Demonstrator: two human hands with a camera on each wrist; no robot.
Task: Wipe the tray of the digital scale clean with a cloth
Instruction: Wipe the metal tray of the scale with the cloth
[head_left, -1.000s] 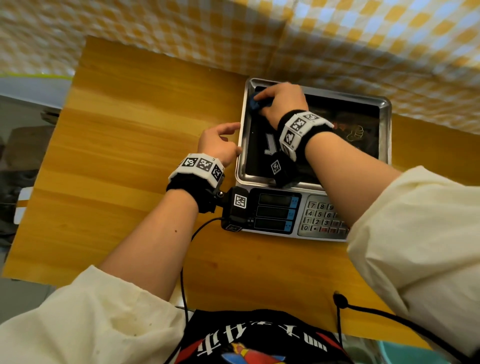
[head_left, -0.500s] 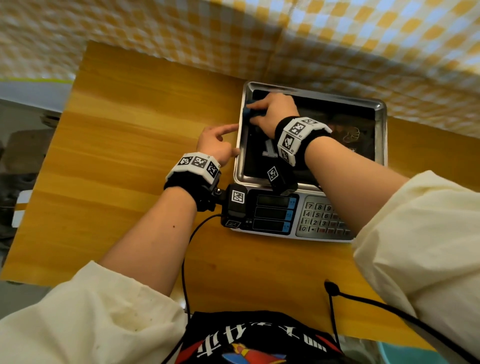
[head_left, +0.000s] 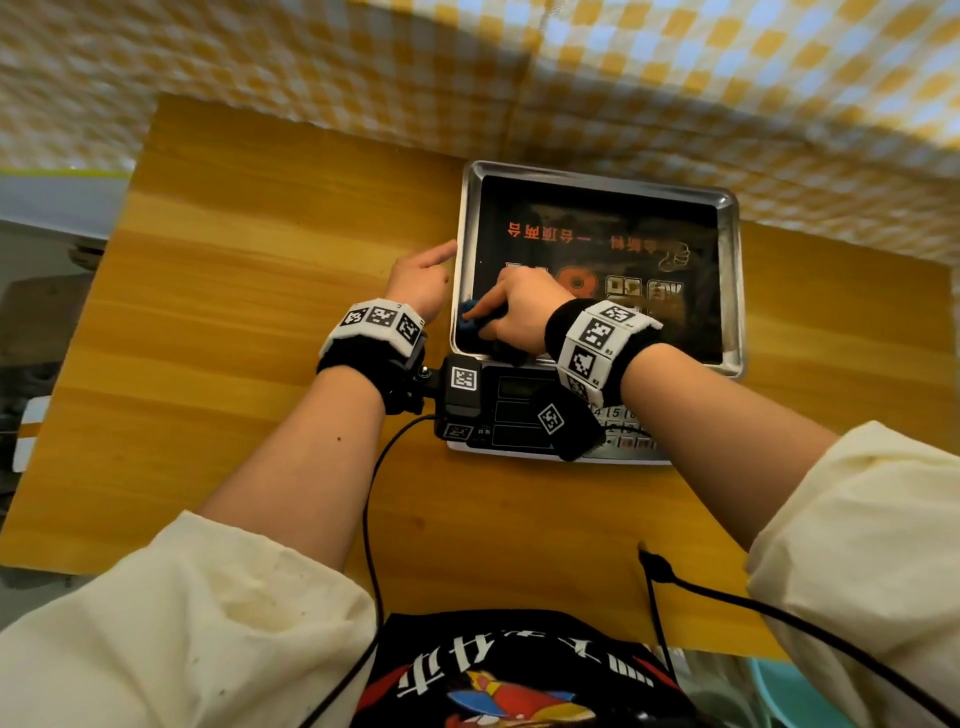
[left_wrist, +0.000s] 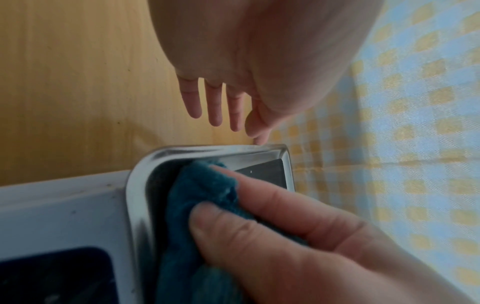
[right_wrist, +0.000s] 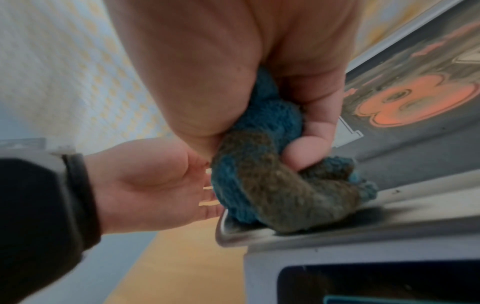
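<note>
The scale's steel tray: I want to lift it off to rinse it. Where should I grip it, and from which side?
Probably the raised, rolled rim of the tray, taken at its two short sides, from left and right. The lip overhangs the scale body, leaving room for fingertips beneath. The left hand already touches the left rim; the right hand would first drop the blue cloth.
</note>
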